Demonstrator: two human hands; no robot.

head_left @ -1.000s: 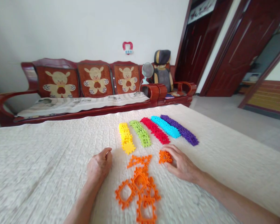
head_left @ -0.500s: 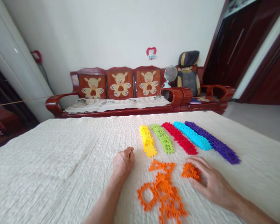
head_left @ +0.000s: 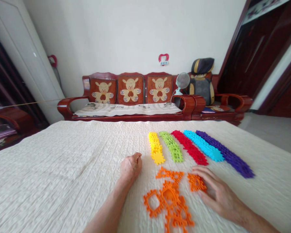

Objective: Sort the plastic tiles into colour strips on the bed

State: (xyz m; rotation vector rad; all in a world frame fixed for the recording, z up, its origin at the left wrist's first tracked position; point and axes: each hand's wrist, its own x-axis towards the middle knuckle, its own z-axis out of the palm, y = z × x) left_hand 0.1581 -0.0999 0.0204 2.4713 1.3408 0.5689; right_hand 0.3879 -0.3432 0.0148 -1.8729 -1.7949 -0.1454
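Your left hand [head_left: 131,165] rests on the pale cloth [head_left: 63,174] just below the centre of the frame, its fingers curled into a loose fist; you cannot tell from here whether anything is inside it. Your right hand [head_left: 218,192] reaches in from the lower right corner, fingers and thumb bent around a small orange stack [head_left: 196,182] of notched pieces and gripping it by its edges. That stack sits right of the lower centre, on or just above the cloth; the view does not settle which.

Between your hands, in the lower middle, lie the loose orange pieces [head_left: 171,191], several of them overlapping, with the lowest one cut off by the bottom edge of the frame. Beyond them, right of centre, five rows fan out from left to right: a yellow row [head_left: 156,147], a green row [head_left: 170,145], a red row [head_left: 189,146], a light blue row [head_left: 202,145] and a purple row [head_left: 224,152]. The yellow one stands nearest your left fist.

Across the middle of the frame behind the cloth runs a dark red wooden sofa [head_left: 126,117], with a fan [head_left: 183,80] near its right end.
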